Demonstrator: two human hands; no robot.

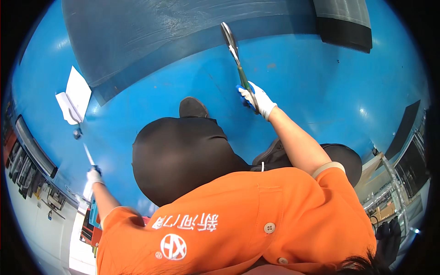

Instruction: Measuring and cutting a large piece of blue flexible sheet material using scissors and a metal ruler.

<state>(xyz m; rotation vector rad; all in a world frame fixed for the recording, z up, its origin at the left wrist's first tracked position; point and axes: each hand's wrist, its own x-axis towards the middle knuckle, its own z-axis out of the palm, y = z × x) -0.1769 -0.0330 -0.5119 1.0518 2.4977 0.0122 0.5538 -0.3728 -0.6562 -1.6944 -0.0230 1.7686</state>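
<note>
My right hand [257,98], in a white glove with blue palm, is closed round the green handles of long metal shears [235,51]. Their tips point away from me, over the near edge of a dark grey sheet [183,27] spread on the floor. Out to the left, my left hand [95,176], gloved alike, is closed at the end of a thin pale strip [88,153]. The strip is blurred, so its kind is unclear. It points toward a small dark object [77,133] beside a folded white paper [78,97].
I crouch on a blue floor [293,87], one shoe [193,107] ahead of me. A folded dark sheet [344,25] lies at the far right. Dark profiles [35,146] stand along the left, near shelving. A metal rack [396,183] stands at the right.
</note>
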